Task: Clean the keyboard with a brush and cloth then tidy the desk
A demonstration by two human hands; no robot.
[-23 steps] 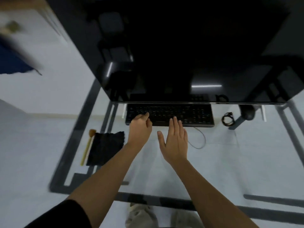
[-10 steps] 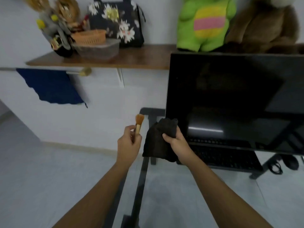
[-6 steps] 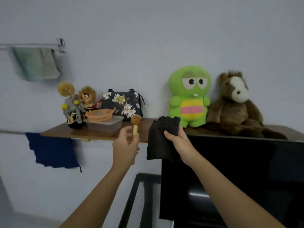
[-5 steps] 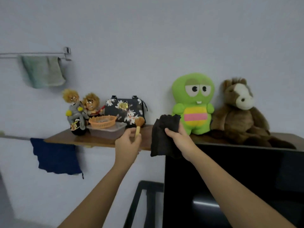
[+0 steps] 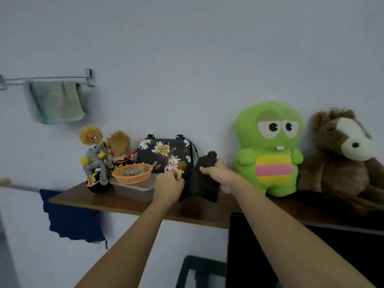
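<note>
**Both hands at the brown wooden shelf**

The left hand point(image 5: 168, 186) is closed around the pale wooden handle of a small brush point(image 5: 180, 169), whose tan bristles point up just in front of the black floral handbag point(image 5: 166, 152) on the brown wooden shelf point(image 5: 116, 202). The right hand point(image 5: 223, 177) is clenched on a crumpled black cloth point(image 5: 204, 181), whose lower edge hangs down to the shelf surface, between the handbag and the green plush toy point(image 5: 270, 150). Left of the brush on the shelf, an orange plastic basket point(image 5: 133, 173) sits atop a clear lidded box point(image 5: 135, 190).
</note>
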